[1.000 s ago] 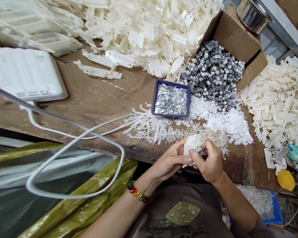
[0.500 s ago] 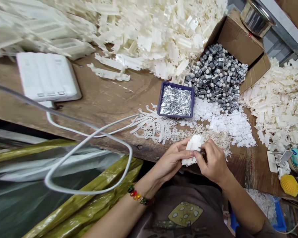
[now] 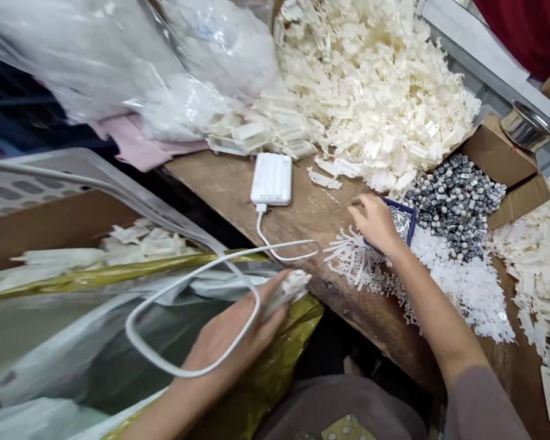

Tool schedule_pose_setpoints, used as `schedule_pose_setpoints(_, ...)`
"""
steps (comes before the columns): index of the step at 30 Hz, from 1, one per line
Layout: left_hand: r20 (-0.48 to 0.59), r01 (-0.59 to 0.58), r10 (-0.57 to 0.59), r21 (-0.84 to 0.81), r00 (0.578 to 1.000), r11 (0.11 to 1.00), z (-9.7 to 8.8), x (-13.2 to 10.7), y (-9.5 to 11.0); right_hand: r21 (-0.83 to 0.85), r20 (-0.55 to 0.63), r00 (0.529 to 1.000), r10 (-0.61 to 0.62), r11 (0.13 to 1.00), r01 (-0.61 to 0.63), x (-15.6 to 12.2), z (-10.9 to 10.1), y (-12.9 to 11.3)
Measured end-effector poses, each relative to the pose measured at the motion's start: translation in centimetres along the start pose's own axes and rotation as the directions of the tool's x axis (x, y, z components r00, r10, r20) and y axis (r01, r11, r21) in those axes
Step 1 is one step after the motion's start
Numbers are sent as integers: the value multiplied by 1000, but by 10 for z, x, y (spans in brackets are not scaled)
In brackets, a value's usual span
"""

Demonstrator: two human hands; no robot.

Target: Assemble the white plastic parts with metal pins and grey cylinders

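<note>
My left hand (image 3: 252, 321) is closed round a white plastic part (image 3: 293, 286), whose end sticks out past the fingers. It hangs over the open bag with a yellow-green edge (image 3: 297, 324), left of the table front. My right hand (image 3: 373, 223) is above the table, partly covering a purple tray (image 3: 412, 227) of shiny metal pins (image 3: 401, 221). Its thumb and fingers are apart, pointing left, and I see nothing in them. Just below it lies a fan of white plastic strips (image 3: 355, 260).
A white power bank (image 3: 271, 178) lies on the table (image 3: 215, 183); its looped white cable (image 3: 187, 373) crosses near my left arm. Cream plastic parts (image 3: 376, 91) are heaped behind. Grey-white pieces (image 3: 458, 201) spill from a cardboard box (image 3: 499, 153), beside small white discs (image 3: 467, 293).
The view has swung left. My left hand has carried the white plastic part left, off the table and over the bag. My right hand has let go of it and moved beside the purple tray.
</note>
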State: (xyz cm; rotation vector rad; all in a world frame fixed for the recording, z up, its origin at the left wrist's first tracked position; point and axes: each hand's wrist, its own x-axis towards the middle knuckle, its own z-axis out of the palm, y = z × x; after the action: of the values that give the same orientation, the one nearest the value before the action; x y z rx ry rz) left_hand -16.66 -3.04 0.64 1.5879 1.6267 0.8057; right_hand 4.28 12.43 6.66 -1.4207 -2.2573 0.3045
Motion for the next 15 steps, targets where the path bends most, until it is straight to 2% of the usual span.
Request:
schedule_pose_setpoints(1,3,6,-7,150,1000,989,-7,-3,-14,-93,68,998,16,996,-9,26,15,-4)
schedule_pose_setpoints(2,-59,25,-11,251,998,968,-13,-4,-25,-185,108,992,58,982,-37,49,30,-8)
schedule_pose_setpoints(4,-156,52,0,333,988,941,-19,-6,-40,-319,147,977,155,942,-102,84,55,-17)
schedule_pose_setpoints(7,-228,-18,74,238,971,971,-16,-7,-35,-370,151,970,190,921,-123,106,71,-24)
schedule_pose_setpoints(9,-202,-70,70,7,977,998,-7,-7,-16,-379,144,973,178,918,-112,102,65,-23)
schedule_pose_setpoints(10,-129,-43,21,-166,991,985,-2,-7,-4,-365,134,977,163,925,-104,94,58,-20)
schedule_pose_setpoints(11,22,51,-46,-347,999,936,4,-6,8,-320,126,983,135,943,-89,81,48,-16)
schedule_pose_setpoints(12,230,195,-83,-521,970,831,10,-4,19,-249,115,989,96,966,-65,64,38,-12)
schedule_pose_setpoints(13,374,336,-95,-655,922,677,17,-1,28,-130,108,994,35,991,-21,43,26,-8)
schedule_pose_setpoints(15,548,536,-62,-780,834,322,30,8,39,116,131,988,-79,991,64,-10,5,-5)
